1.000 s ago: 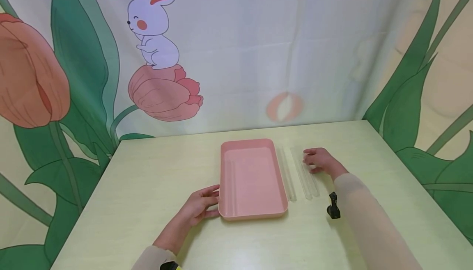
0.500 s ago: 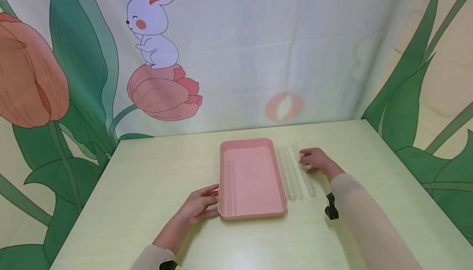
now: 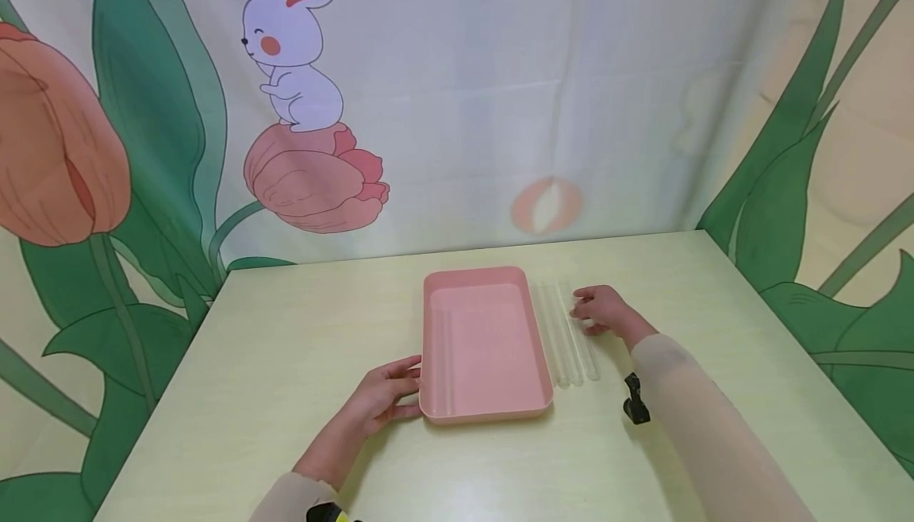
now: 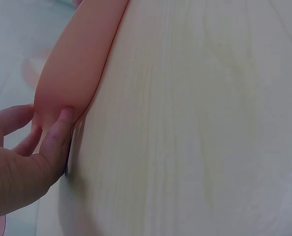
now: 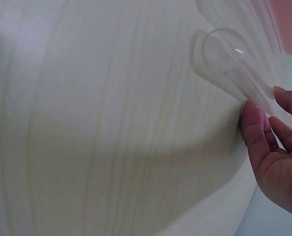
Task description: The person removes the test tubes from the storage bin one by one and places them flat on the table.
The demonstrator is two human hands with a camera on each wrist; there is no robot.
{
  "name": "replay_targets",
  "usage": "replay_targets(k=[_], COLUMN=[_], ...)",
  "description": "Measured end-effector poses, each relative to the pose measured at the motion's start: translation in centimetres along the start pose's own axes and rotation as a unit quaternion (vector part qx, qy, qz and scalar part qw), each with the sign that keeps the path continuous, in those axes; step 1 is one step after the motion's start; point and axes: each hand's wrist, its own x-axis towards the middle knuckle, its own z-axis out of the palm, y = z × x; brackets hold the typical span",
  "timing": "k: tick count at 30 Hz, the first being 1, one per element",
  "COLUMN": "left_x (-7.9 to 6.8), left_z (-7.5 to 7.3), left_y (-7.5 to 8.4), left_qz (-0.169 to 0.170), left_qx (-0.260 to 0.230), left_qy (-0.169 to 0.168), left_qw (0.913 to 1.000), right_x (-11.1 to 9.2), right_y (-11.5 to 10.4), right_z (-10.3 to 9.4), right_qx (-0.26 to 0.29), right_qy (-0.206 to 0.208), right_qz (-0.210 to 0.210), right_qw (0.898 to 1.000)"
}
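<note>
A pink rectangular tray [image 3: 493, 347] lies on the table, with clear tubes [image 3: 446, 363] along its inner left side. My left hand [image 3: 385, 397] rests against the tray's lower left corner; in the left wrist view its fingertips [image 4: 66, 114] touch the outer wall. To the tray's right several clear test tubes [image 3: 559, 367] lie side by side. The rightmost test tube [image 3: 588, 357] is pinched between thumb and fingers of my right hand [image 3: 605, 309]. Its rounded end [image 5: 224, 49] shows in the right wrist view.
The pale wooden table [image 3: 300, 332] reaches back to a white curtain [image 3: 457, 109] printed with a rabbit and tulips. Green leaves are printed on the cloth at both sides. A black wrist mount [image 3: 635, 399] sits on the right sleeve.
My right hand has moved left, bringing the rightmost test tube close beside the others. Another tube shifted left earlier, closing its gap. The left hand stays against the tray.
</note>
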Motion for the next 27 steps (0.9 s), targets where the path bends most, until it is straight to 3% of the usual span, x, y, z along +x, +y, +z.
replay_targets(k=[27], left_x=[-0.1], left_z=[0.0], left_y=[0.0], left_qz=[0.003], left_qx=[-0.002], left_qy=[-0.003], left_qw=[1.0000], right_x=[0.7], right_y=[-0.2], right_z=[0.0], right_qx=[-0.006], right_qy=[-0.011], right_qz=[0.025], right_qw=[1.000])
